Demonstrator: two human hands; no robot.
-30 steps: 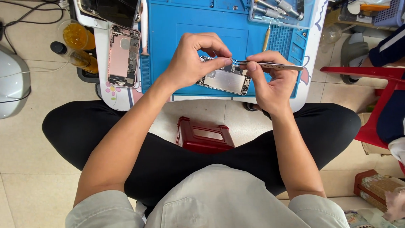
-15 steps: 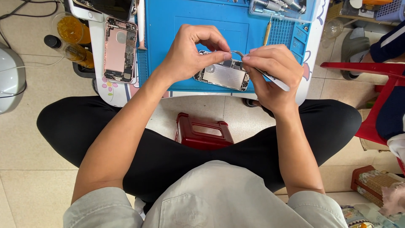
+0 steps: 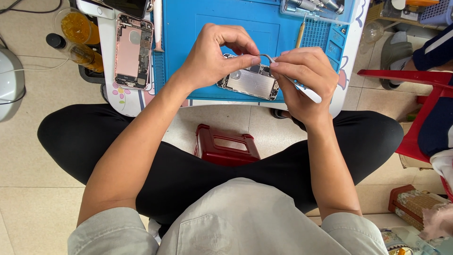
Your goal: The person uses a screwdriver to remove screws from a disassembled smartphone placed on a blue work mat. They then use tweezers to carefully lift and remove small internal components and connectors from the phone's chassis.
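Observation:
An opened phone body (image 3: pixel 250 83) with a silver plate inside lies on a blue work mat (image 3: pixel 198 28) near the table's front edge. My left hand (image 3: pixel 214 56) arches over its left end, thumb and forefinger pinched together just above it. My right hand (image 3: pixel 304 78) holds metal tweezers (image 3: pixel 268 58) whose tips meet my left fingertips over the phone. What the fingertips pinch is too small to make out.
A second opened phone shell, pink (image 3: pixel 133 52), lies left of the mat beside two amber bottles (image 3: pixel 78 28). Screwdrivers sit in a tray (image 3: pixel 314 6) at the back. A dark red stool (image 3: pixel 226 144) stands between my legs. A red chair (image 3: pixel 415 108) and another person's sleeve are at right.
The view has shifted so the table sits higher in frame. The tweezers went from lying level across the phone to pointing up-left at my left fingertips; both hands stay over the phone.

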